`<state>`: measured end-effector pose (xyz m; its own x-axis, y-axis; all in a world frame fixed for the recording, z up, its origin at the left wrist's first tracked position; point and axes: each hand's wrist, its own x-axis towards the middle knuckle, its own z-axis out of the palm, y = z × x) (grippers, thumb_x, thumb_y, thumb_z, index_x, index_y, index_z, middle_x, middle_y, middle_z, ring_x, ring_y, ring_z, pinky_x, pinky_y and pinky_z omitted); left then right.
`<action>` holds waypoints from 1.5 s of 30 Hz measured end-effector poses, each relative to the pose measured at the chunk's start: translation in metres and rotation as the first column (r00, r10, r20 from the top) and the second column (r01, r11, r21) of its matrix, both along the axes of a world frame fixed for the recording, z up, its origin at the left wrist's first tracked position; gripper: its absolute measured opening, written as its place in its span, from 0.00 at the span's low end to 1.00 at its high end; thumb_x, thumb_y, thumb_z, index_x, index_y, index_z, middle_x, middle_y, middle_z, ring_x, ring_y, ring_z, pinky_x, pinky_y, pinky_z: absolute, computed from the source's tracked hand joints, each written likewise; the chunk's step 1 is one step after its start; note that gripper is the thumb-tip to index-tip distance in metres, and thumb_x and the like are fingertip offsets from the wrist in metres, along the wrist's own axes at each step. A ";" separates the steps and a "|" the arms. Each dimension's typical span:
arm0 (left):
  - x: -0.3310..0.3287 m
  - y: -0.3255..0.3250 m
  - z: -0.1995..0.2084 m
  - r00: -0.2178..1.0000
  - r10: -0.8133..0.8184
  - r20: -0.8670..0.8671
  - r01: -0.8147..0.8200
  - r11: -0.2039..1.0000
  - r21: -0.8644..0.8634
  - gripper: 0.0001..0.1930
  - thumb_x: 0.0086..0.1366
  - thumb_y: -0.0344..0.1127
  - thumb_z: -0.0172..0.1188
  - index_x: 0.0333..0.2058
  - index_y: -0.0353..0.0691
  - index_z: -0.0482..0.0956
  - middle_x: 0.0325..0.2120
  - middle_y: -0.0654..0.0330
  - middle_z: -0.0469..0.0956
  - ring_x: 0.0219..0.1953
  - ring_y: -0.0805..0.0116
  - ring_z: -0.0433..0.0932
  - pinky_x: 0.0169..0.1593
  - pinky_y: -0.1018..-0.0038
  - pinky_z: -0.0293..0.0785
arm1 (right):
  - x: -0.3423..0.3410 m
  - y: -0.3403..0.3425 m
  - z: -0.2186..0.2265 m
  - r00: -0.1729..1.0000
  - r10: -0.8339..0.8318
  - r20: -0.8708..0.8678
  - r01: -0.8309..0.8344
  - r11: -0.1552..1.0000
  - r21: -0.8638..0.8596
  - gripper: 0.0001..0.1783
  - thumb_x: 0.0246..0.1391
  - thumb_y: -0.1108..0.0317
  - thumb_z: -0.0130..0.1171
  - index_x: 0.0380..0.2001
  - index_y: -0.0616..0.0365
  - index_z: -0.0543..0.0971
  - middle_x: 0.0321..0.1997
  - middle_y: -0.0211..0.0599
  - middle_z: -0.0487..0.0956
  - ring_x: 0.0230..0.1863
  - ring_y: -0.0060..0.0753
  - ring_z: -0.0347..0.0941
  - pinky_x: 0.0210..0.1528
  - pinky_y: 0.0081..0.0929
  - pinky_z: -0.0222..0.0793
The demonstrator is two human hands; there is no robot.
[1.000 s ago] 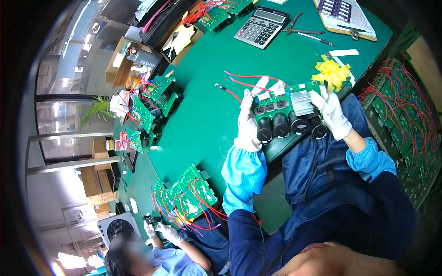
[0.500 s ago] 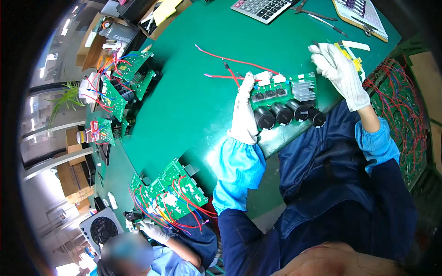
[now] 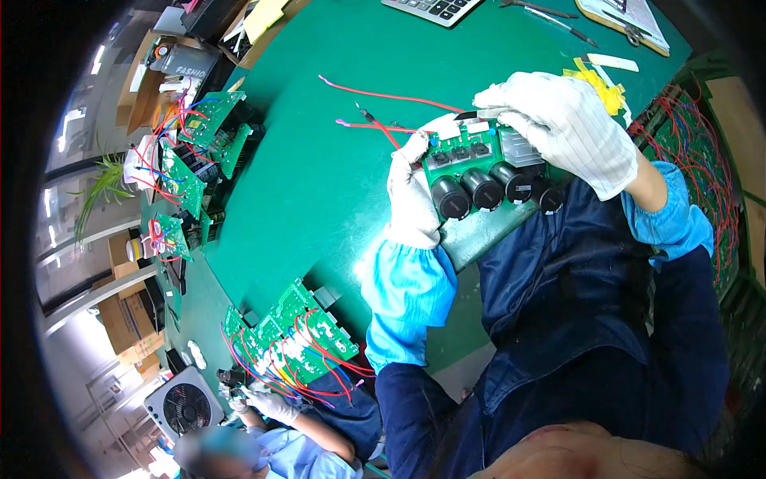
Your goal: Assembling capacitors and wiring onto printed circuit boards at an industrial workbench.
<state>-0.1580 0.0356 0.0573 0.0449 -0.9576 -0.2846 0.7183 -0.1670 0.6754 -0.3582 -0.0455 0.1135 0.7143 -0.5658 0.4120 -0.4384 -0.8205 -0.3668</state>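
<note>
A green circuit board [image 3: 488, 137] with several black cylindrical capacitors [image 3: 483, 190] and a silver heat sink [image 3: 520, 150] is at the table's near edge. My left hand [image 3: 412, 195], in a white glove, grips its left edge. Red wires [image 3: 389, 90] trail from the board's far side toward the left. My right hand [image 3: 570, 132], gloved too, reaches over the board's far right corner with fingers pinched together. A small dark tip [image 3: 467, 115] shows at those fingertips, above the white connectors; its kind is unclear. The right hand covers part of the heat sink.
Yellow pieces [image 3: 598, 86] lie beyond my right hand, near a pen [image 3: 570, 30], a clipboard [image 3: 638, 28] and a calculator [image 3: 435, 8]. More wired boards [image 3: 299, 327] stand at left. A co-worker [image 3: 303, 451] handles a part there. Wired boards [image 3: 702, 176] fill the right side.
My right hand has moved left from beside the yellow pieces to over the board, bringing the small dark item along. My left hand still holds the board.
</note>
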 end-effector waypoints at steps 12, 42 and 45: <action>0.006 0.003 -0.010 0.991 0.092 -0.094 -0.090 0.995 0.032 0.21 0.65 0.42 0.51 0.48 0.31 0.74 0.44 0.51 0.77 0.46 0.58 0.77 0.52 0.62 0.73 | 0.049 -0.006 -0.012 0.997 -0.006 0.072 -0.001 0.995 0.098 0.14 0.56 0.59 0.56 0.43 0.52 0.77 0.35 0.36 0.75 0.37 0.42 0.76 0.39 0.32 0.72; 0.000 0.006 -0.004 0.994 0.113 -0.004 -0.113 0.994 -0.001 0.19 0.64 0.41 0.50 0.46 0.30 0.76 0.43 0.48 0.79 0.45 0.57 0.78 0.53 0.65 0.73 | 0.050 -0.017 0.020 0.985 -0.056 -0.164 0.105 0.945 0.309 0.19 0.60 0.51 0.55 0.45 0.54 0.75 0.41 0.40 0.80 0.45 0.43 0.77 0.48 0.34 0.72; 0.000 0.005 -0.007 0.993 0.106 -0.045 -0.105 0.994 0.026 0.20 0.64 0.41 0.49 0.47 0.30 0.76 0.44 0.48 0.78 0.46 0.57 0.78 0.53 0.64 0.74 | 0.037 -0.007 0.016 0.988 0.036 -0.148 -0.008 0.983 0.183 0.15 0.62 0.56 0.52 0.45 0.53 0.75 0.41 0.40 0.78 0.45 0.45 0.76 0.47 0.36 0.72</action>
<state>-0.1583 0.0408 0.0503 0.1318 -0.9412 -0.3111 0.7633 -0.1038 0.6376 -0.3217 -0.0528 0.1296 0.7734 -0.6045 0.1907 -0.4822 -0.7564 -0.4421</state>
